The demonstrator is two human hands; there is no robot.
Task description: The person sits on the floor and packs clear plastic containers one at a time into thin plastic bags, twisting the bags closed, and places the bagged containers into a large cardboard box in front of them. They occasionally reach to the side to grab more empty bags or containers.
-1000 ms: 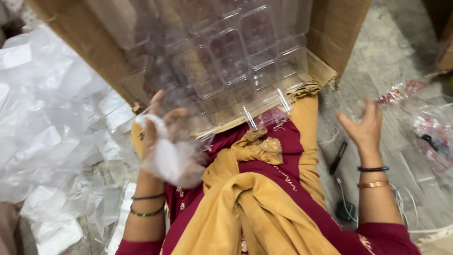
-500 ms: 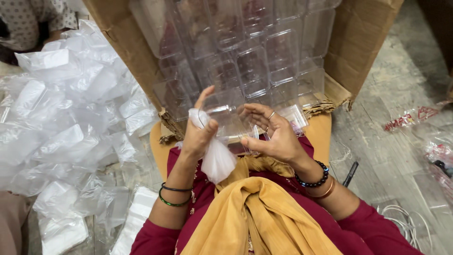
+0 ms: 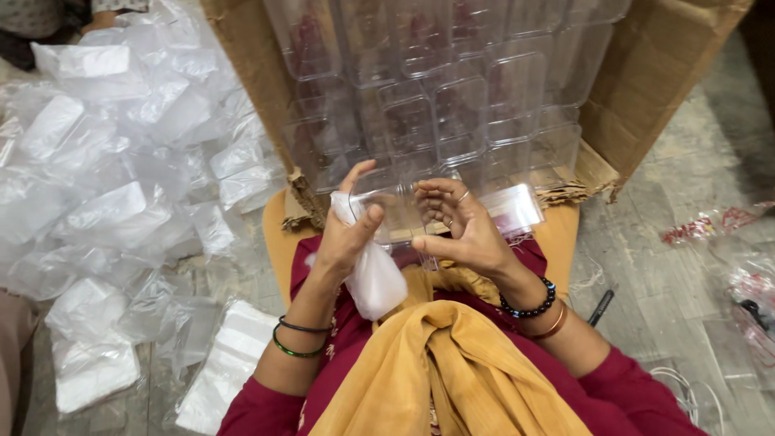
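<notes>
Ahead of both hands the cardboard box (image 3: pixel 646 81) packed with clear plastic cases (image 3: pixel 452 105) blocks the way, a heap of plastic bags (image 3: pixel 121 178) crowds the left hand's (image 3: pixel 347 234) outer side, while bare floor (image 3: pixel 646 242) lies open beyond the right hand (image 3: pixel 460 230).

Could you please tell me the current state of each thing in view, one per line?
left hand: gripping a white cloth and the clear box
right hand: fingers curled on the clear box
clear box: held between both hands
white cloth: hanging from the left hand
cardboard carton: open, full of clear boxes
plastic bags: heaped loose
</notes>
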